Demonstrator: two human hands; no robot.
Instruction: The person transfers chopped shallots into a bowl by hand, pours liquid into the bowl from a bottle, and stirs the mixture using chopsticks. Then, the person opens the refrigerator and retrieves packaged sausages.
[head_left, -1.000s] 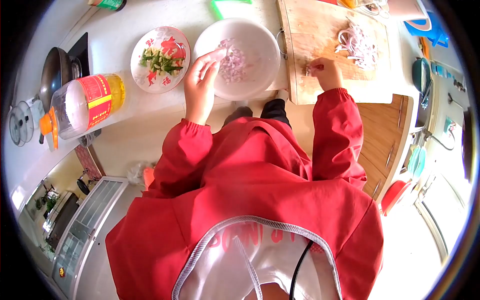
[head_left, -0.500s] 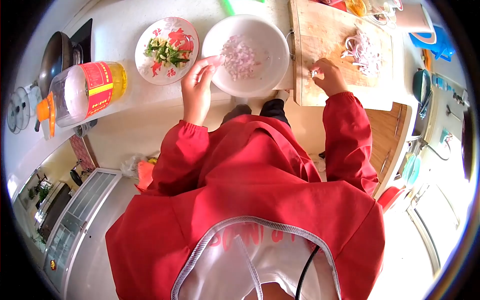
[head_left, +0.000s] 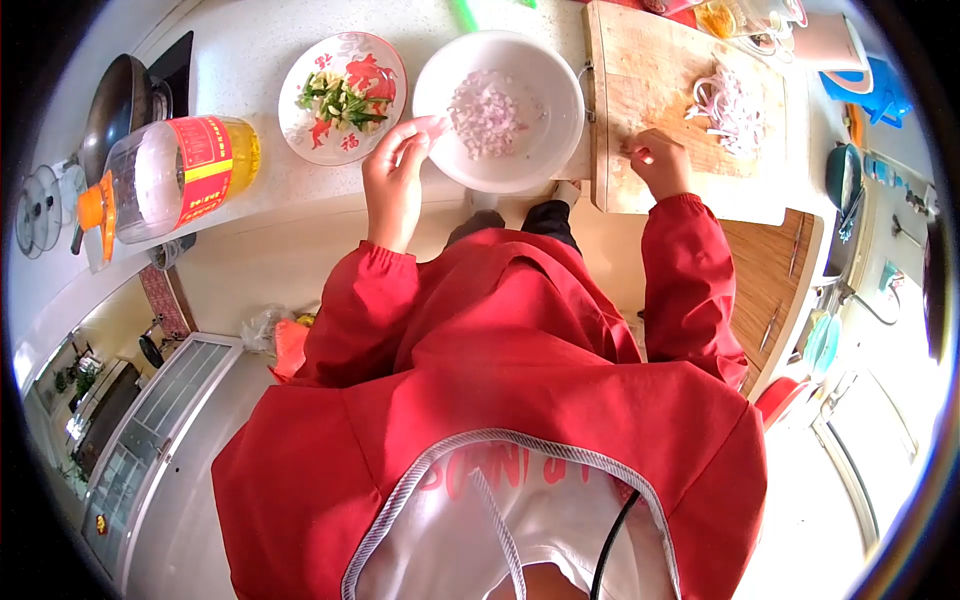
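One half-curled left hand (head_left: 393, 178) is held by the bowl (head_left: 545, 135), one pinched right hand (head_left: 660, 166) at the board (head_left: 645, 75); contents cannot be told. Board-picking is judged underway; fine pinching is required next.

The person's left hand (head_left: 392, 185), thumb and fingers parted, is at the left rim of a white bowl (head_left: 553, 110) of chopped onion (head_left: 485, 115) near the counter's (head_left: 232, 75) front edge. The right hand (head_left: 658, 165) curls over the cutting board (head_left: 640, 70) near its front edge, with sliced onion (head_left: 735, 108) toward its right edge
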